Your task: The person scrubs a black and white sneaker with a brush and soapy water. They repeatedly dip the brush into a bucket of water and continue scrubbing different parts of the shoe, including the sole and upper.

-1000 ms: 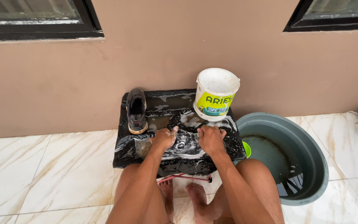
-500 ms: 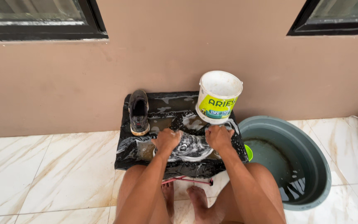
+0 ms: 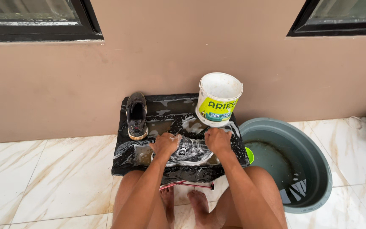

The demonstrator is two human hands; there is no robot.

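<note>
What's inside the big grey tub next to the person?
The grey tub holds a little dark water at the bottom, with reflections on it. A small green thing sits at its rim. The person's right leg covers the near part.

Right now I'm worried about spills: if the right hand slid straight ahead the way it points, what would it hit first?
The right hand, resting on the soapy shoe, points toward the wall. First in that line looks like the tilted white bucket just beyond its fingers, though depth is hard to judge.

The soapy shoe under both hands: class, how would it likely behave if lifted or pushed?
The soapy shoe is coated in suds, so probably slippery. It lies on a wet black sheet, so a push likely slides it. Soaked, it may feel heavy for its size.
</note>
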